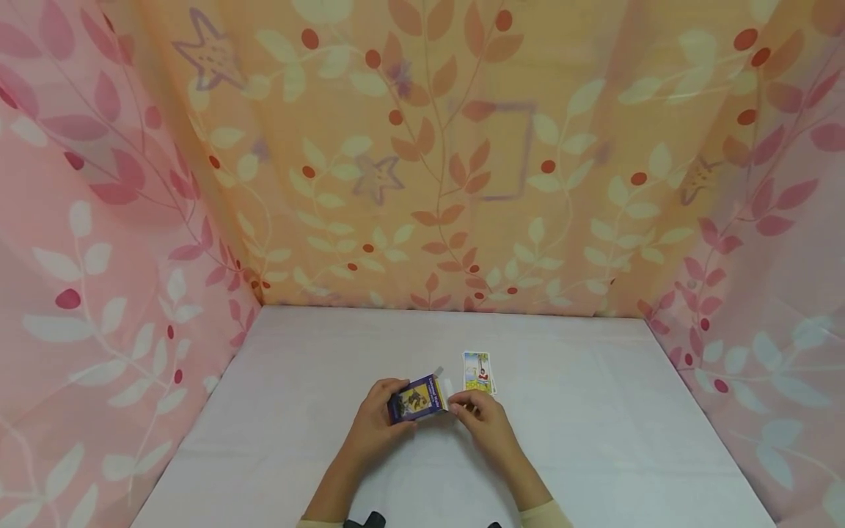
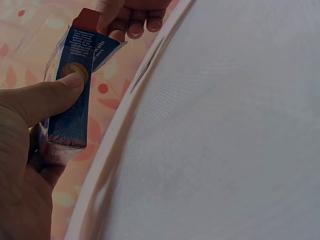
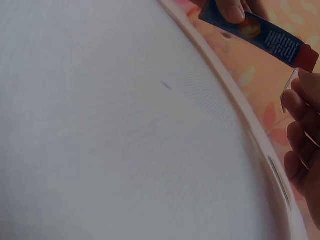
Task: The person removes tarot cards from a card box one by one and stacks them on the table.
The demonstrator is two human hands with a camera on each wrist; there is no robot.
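Item: one printed box [image 1: 414,400], dark blue, held slantwise above the table [image 1: 594,411], a little left of midway between the side edges. Your left hand [image 1: 376,424] grips it, thumb along one narrow side, fingers round the opposite one. Condition: right-hand end opened, a red tab [image 2: 87,20] standing out. Your right hand [image 1: 485,422] pinches a pale piece [image 3: 288,92] at that end between thumb and forefinger; whether flap or card, you cannot tell. Item: illustrated cards [image 1: 477,372], a small overlapping lot, flat on the table just beyond your right hand, closer than the box to the far edge. Progress, as judged: end opened, some cards out. Outstanding: end unclosed, cards outside. Contents of box: hidden, not determinable.
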